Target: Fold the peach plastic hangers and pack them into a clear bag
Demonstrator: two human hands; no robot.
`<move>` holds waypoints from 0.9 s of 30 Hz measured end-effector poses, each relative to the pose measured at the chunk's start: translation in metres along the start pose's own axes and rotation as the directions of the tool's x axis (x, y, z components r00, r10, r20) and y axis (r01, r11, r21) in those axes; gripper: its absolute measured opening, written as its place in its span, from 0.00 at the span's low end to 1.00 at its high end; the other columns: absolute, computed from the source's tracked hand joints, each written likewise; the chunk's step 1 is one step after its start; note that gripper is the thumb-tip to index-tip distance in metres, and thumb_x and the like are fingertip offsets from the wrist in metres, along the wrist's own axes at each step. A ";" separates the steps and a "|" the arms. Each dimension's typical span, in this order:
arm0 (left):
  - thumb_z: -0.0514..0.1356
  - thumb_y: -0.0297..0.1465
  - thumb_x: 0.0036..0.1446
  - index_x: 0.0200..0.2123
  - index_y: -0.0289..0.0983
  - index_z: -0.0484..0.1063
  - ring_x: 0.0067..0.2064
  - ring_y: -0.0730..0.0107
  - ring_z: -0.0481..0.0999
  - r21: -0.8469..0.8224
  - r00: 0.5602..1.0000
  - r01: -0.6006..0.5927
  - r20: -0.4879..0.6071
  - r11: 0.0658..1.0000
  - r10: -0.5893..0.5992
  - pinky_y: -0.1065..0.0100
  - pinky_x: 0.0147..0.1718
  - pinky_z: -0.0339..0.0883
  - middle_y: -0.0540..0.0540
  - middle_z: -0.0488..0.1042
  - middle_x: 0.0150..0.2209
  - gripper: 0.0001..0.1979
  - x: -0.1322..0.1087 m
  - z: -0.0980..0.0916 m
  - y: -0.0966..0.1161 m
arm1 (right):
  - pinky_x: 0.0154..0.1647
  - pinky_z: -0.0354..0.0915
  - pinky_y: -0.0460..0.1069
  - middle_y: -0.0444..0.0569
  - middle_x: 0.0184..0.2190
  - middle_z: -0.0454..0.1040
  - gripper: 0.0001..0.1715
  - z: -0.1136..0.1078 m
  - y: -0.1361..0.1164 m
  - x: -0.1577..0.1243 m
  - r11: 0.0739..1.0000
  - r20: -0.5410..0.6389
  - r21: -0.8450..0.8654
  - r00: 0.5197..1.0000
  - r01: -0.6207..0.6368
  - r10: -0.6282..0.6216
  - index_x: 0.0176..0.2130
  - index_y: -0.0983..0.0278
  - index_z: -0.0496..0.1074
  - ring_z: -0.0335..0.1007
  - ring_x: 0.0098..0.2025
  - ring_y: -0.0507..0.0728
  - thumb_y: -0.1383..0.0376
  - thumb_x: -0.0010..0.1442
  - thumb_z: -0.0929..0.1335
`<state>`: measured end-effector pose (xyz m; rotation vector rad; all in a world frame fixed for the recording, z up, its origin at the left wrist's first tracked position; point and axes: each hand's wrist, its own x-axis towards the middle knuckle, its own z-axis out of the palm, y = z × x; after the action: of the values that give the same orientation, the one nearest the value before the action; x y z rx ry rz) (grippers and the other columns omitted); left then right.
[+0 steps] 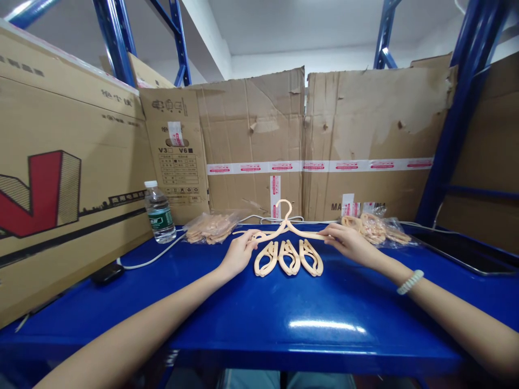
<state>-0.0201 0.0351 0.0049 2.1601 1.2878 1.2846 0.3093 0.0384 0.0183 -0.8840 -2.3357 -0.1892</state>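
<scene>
A beige folding clothes hanger (286,222) is spread out with its hook up, held between both hands above the blue table. My left hand (240,251) is closed on its left arm near the end. At the other end, the fingers of my right hand (344,242) pinch the right arm. Just below the hanger, three folded beige hangers (289,258) lie side by side in a row on the table.
Bagged beige hangers lie at the back left (213,227) and back right (375,227). A water bottle (160,216) stands at left, near a white cable and a small black device (107,274). A dark tablet (466,253) lies at right. Cardboard sheets (251,129) wall the back.
</scene>
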 end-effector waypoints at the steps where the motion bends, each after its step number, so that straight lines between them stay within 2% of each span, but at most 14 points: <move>1: 0.52 0.30 0.55 0.45 0.36 0.71 0.32 0.65 0.74 -0.006 1.000 0.015 -0.015 1.000 -0.015 0.67 0.36 0.65 0.50 0.74 0.27 0.15 0.001 0.000 -0.002 | 0.38 0.65 0.51 0.53 0.37 0.72 0.14 0.000 0.001 0.000 0.999 0.012 -0.036 1.000 0.024 -0.024 0.46 0.65 0.71 0.69 0.38 0.58 0.69 0.64 0.61; 5: 0.53 0.30 0.52 0.37 0.35 0.73 0.29 0.66 0.71 -0.040 0.998 0.048 -0.042 0.998 -0.050 0.68 0.33 0.61 0.50 0.72 0.24 0.12 0.007 -0.001 -0.010 | 0.38 0.62 0.52 0.53 0.34 0.73 0.12 -0.001 -0.001 0.000 0.937 0.078 -0.337 0.995 0.089 -0.067 0.43 0.65 0.73 0.67 0.38 0.60 0.69 0.63 0.62; 9: 0.53 0.32 0.50 0.33 0.35 0.74 0.24 0.70 0.66 -0.106 0.995 0.095 -0.032 0.990 -0.099 0.71 0.25 0.57 0.50 0.71 0.23 0.11 0.008 0.000 -0.015 | 0.28 0.56 0.48 0.52 0.35 0.75 0.14 -0.003 -0.011 -0.001 0.808 0.061 -0.587 0.993 -0.045 0.100 0.42 0.65 0.73 0.68 0.29 0.56 0.74 0.61 0.61; 12: 0.53 0.33 0.49 0.32 0.34 0.73 0.21 0.73 0.62 -0.171 0.990 0.135 -0.024 0.976 -0.141 0.73 0.21 0.54 0.50 0.70 0.22 0.12 0.007 0.004 -0.015 | 0.23 0.52 0.47 0.51 0.36 0.75 0.17 -0.005 -0.019 -0.001 0.735 0.047 -0.670 0.982 -0.103 0.180 0.43 0.65 0.72 0.69 0.27 0.55 0.78 0.59 0.60; 15: 0.53 0.33 0.48 0.32 0.33 0.73 0.19 0.75 0.60 -0.239 0.984 0.168 -0.023 0.956 -0.179 0.73 0.20 0.53 0.50 0.70 0.22 0.13 0.006 0.005 -0.013 | 0.22 0.56 0.47 0.53 0.41 0.74 0.19 -0.005 -0.022 -0.001 0.748 0.038 -0.659 0.989 -0.084 0.144 0.43 0.66 0.71 0.71 0.32 0.57 0.79 0.57 0.60; 19: 0.55 0.34 0.48 0.35 0.32 0.73 0.20 0.75 0.62 -0.321 0.974 0.204 -0.031 0.925 -0.225 0.73 0.21 0.55 0.49 0.71 0.23 0.14 0.006 0.003 -0.007 | 0.28 0.65 0.48 0.56 0.51 0.67 0.18 0.000 -0.019 -0.002 0.874 -0.074 -0.478 0.995 -0.090 0.062 0.45 0.66 0.71 0.72 0.35 0.56 0.76 0.60 0.59; 22: 0.57 0.34 0.48 0.36 0.31 0.73 0.21 0.75 0.65 -0.371 0.968 0.220 -0.032 0.902 -0.249 0.73 0.22 0.59 0.49 0.72 0.24 0.14 0.005 0.002 -0.003 | 0.36 0.71 0.52 0.57 0.50 0.65 0.16 0.005 -0.016 -0.001 0.979 -0.225 -0.157 0.970 -0.127 0.090 0.47 0.65 0.69 0.72 0.38 0.57 0.71 0.61 0.60; 24: 0.58 0.34 0.48 0.35 0.32 0.73 0.22 0.75 0.66 -0.401 0.967 0.222 -0.027 0.889 -0.253 0.72 0.24 0.61 0.48 0.72 0.25 0.13 0.004 0.002 -0.001 | 0.36 0.72 0.52 0.56 0.47 0.67 0.17 0.007 -0.014 0.001 0.981 -0.269 0.098 0.944 -0.169 0.189 0.49 0.65 0.69 0.72 0.36 0.56 0.67 0.60 0.63; 27: 0.60 0.35 0.48 0.36 0.32 0.73 0.25 0.74 0.69 -0.435 0.968 0.220 -0.010 0.873 -0.249 0.71 0.27 0.64 0.47 0.73 0.26 0.14 0.001 0.003 0.002 | 0.31 0.72 0.51 0.54 0.39 0.73 0.19 0.006 -0.009 0.002 0.877 -0.185 0.405 0.916 -0.260 0.357 0.47 0.66 0.70 0.71 0.31 0.56 0.60 0.57 0.66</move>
<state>-0.0164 0.0358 0.0053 1.6148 1.1165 1.3914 0.2991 0.0347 0.0154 -0.9607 -1.8717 0.2589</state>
